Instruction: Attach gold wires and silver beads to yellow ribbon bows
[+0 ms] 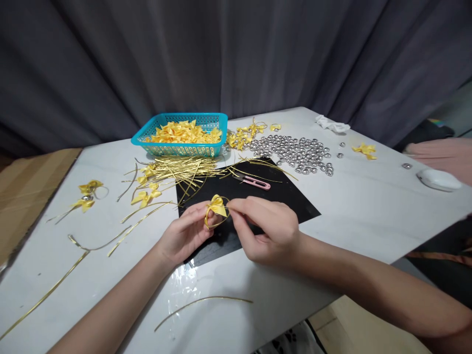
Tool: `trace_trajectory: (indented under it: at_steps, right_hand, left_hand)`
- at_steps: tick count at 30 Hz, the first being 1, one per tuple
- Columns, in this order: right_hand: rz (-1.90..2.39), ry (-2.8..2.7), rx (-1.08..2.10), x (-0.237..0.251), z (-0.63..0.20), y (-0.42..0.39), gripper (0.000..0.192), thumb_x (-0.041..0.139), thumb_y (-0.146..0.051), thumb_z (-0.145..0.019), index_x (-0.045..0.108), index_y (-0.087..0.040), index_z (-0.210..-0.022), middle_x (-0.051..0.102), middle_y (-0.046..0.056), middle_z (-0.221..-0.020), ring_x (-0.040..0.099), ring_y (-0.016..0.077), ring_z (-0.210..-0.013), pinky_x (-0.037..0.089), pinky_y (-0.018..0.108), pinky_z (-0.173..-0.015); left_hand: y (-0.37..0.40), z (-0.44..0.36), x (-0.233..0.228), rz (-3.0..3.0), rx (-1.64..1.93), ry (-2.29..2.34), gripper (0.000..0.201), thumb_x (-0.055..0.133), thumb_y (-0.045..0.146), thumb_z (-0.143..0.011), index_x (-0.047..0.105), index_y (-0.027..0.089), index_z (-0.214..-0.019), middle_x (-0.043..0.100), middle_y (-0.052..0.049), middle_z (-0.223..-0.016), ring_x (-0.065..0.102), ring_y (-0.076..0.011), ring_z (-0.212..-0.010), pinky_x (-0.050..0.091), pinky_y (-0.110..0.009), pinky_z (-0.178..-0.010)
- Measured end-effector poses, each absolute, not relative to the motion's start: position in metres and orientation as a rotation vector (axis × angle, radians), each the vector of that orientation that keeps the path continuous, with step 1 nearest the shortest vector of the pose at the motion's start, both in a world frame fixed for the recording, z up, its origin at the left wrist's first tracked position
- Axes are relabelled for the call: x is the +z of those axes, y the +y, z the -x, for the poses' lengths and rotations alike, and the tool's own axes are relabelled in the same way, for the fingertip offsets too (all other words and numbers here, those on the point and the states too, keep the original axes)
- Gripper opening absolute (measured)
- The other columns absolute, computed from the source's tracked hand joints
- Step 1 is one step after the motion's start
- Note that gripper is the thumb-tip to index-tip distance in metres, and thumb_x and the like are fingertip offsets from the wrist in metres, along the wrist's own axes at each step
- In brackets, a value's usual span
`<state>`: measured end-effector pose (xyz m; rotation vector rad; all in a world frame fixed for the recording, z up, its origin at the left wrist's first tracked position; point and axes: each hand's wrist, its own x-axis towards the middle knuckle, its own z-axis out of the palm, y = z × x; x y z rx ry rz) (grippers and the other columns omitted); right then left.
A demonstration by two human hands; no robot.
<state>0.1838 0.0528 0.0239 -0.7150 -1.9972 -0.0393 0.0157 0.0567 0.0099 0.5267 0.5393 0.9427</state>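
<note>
Over the black mat [210, 250], my left hand [190, 228] pinches a yellow ribbon bow [217, 205] between thumb and fingers. A loop of gold twist tie [223, 220] curves around below and beside the bow. My right hand [267, 226] closes thumb and forefinger on the tie's thin end, just right of the bow. Behind the hands, a pink snips cutter [256, 183] lies on the mat. Gold twist ties [184, 169] are heaped past my left hand, with a few yellow bows [144, 197] beside them.
A blue plastic basket [179, 145] full of yellow bows stands at the back. Silver heart-shaped beads [295, 152] spread right of it. A white tissue [332, 124] and a white computer mouse [438, 180] lie on the right. Cardboard [33, 182] borders the table's left.
</note>
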Motion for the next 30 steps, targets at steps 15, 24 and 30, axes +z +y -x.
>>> trace_trajectory:
  at_steps: [15,24,30]
  right_hand:
    - [0.700,-2.012,0.041,0.0208,-0.1833,0.0548,0.015,0.047,-0.004,-0.080,0.057,-0.014,-0.074,0.064,0.004,-0.066,0.056,0.0089,-0.055,0.043,0.018,-0.051]
    - [0.671,-1.969,0.093,0.0195,-0.1827,0.0556,0.014,0.047,-0.005,-0.081,0.057,-0.014,-0.078,0.065,0.003,-0.067,0.058,0.0087,-0.058,0.046,0.017,-0.053]
    - [0.647,-2.001,0.081,0.0218,-0.1835,0.0560,0.014,0.048,-0.003,-0.079,0.057,-0.013,-0.078,0.066,0.004,-0.068,0.058,0.0086,-0.057,0.045,0.018,-0.052]
  left_hand:
    - [0.0579,-0.0157,0.0097,-0.543,0.960,0.627,0.019,0.078,0.018,-0.059,0.061,0.011,-0.060,0.051,0.001,-0.055,0.048,-0.0039,-0.050,0.046,-0.009,-0.047]
    - [0.0583,-0.0178,0.0120,-0.570,0.969,0.659,0.017,0.073,0.016,-0.058,0.057,0.011,-0.055,0.047,0.003,-0.051,0.045,-0.0035,-0.046,0.042,-0.008,-0.040]
    - [0.0572,-0.0169,0.0122,-0.581,0.961,0.649,0.017,0.073,0.017,-0.059,0.058,0.010,-0.056,0.047,0.003,-0.050,0.045,-0.0036,-0.046,0.043,-0.009,-0.041]
